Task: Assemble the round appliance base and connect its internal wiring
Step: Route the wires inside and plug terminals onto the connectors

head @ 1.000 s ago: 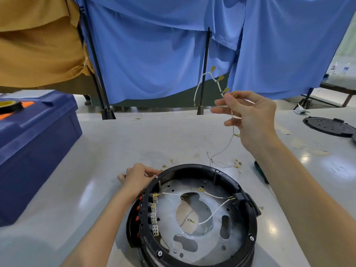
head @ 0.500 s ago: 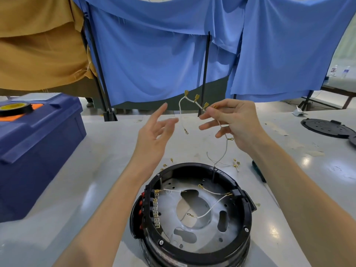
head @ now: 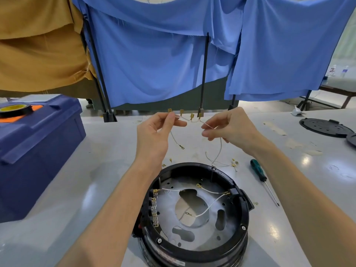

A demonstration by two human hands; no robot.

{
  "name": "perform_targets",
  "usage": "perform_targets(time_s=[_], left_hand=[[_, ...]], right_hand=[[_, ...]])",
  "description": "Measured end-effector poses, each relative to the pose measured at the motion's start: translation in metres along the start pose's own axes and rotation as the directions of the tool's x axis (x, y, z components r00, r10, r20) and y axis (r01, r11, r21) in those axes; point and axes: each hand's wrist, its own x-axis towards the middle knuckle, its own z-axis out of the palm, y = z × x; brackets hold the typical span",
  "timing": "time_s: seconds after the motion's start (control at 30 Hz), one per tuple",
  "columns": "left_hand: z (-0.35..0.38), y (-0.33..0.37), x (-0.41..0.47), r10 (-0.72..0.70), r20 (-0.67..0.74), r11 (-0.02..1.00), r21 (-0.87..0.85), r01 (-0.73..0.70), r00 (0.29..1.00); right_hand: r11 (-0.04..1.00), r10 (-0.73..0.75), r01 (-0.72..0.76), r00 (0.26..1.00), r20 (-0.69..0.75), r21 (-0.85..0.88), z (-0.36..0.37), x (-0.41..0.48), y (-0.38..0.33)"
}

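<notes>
Two hands stretch a loose harness above a half-wired base

Some of the wiring looks done. The round base [head: 194,247] sits open side up on the counter [head: 92,170], and short white wires [head: 211,204] already run across its metal floor: one from the terminal strip [head: 155,209] on the left wall, two from a fitting on the right wall. Their ring ends lie on the plate and I cannot tell whether any is fastened. Most of the strip's tabs look bare, so my reading is that the job is at an early-to-middle stage, with the harness in hand yet to go in, the rings to be screwed down and any cover to be fitted. A green-handled screwdriver [head: 258,171] lies on the counter right of the base.

Both hands are raised over the counter beyond the base, palms roughly facing each other. The left hand [head: 154,133] pinches the wire harness [head: 192,120] between thumb and forefinger near its outermost brass connector. The right hand [head: 233,128] pinches the other end the same way; on both, the fingers [head: 209,127] are closed narrow on the thin wire. Four brass spade connectors stand in a row between the two grips. One ring-tipped lead hangs below the left hand; a longer tail drops from the right hand to the counter.
</notes>
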Motion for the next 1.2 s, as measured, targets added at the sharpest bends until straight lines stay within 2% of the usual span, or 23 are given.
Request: perform_targets(time_s=[0.1, 0.17, 0.2, 0.3, 0.43, 0.5, 0.57, 0.67, 0.77, 0.87, 1.07, 1.2], left_hand=[[-0.002, -0.004, 0.001, -0.064, -0.104, 0.995, -0.081, 0.056, 0.992], [-0.005, -0.005, 0.003, -0.11, -0.144, 0.988, -0.121, 0.092, 0.984], [-0.007, -0.005, 0.004, -0.123, -0.151, 0.986, -0.131, 0.104, 0.981], [-0.01, -0.007, 0.004, -0.123, -0.147, 0.986, -0.133, 0.103, 0.982], [-0.011, -0.013, 0.001, -0.127, -0.029, 0.99, -0.063, 0.125, 0.991], [-0.012, -0.017, -0.004, -0.139, 0.054, 0.99, -0.008, 0.14, 0.989], [-0.014, -0.018, -0.009, -0.15, 0.138, 0.989, 0.032, 0.147, 0.979], [-0.021, -0.018, -0.015, -0.204, 0.22, 0.977, 0.112, 0.183, 0.954], [-0.036, -0.019, -0.016, -0.277, 0.258, 0.955, 0.175, 0.238, 0.926], [-0.05, -0.022, -0.019, -0.306, 0.3, 0.941, 0.237, 0.24, 0.904], [-0.066, -0.028, -0.025, -0.302, 0.307, 0.943, 0.234, 0.235, 0.903], [-0.069, -0.03, -0.03, -0.289, 0.359, 0.952, 0.202, 0.228, 0.887]], right_hand=[[0.997, -0.018, 0.011, 0.995, -0.097, -0.073, -0.001, 0.002, 0.015], [0.992, 0.013, -0.024, 0.996, -0.091, -0.122, -0.001, 0.002, 0.022], [0.994, 0.048, -0.055, 0.996, -0.076, -0.094, -0.001, 0.001, 0.025], [0.983, 0.134, -0.128, 0.99, -0.044, 0.131, 0.001, -0.002, 0.026], [0.935, 0.17, -0.154, 0.985, -0.022, 0.319, 0.003, -0.002, 0.016], [0.858, 0.209, -0.197, 0.977, 0.027, 0.475, 0.002, 0.0, 0.01], [0.731, 0.257, -0.286, 0.956, 0.139, 0.62, 0.002, 0.002, 0.005], [0.535, 0.299, -0.446, 0.894, 0.333, 0.717, 0.005, -0.002, 0.001], [0.373, 0.312, -0.574, 0.817, 0.484, 0.729, 0.006, -0.008, 0.001], [0.274, 0.296, -0.637, 0.769, 0.567, 0.72, 0.013, -0.016, 0.001], [0.072, 0.299, -0.691, 0.703, 0.645, 0.72, 0.034, -0.033, 0.011], [0.011, 0.321, -0.69, 0.688, 0.651, 0.724, 0.041, -0.039, 0.015]])
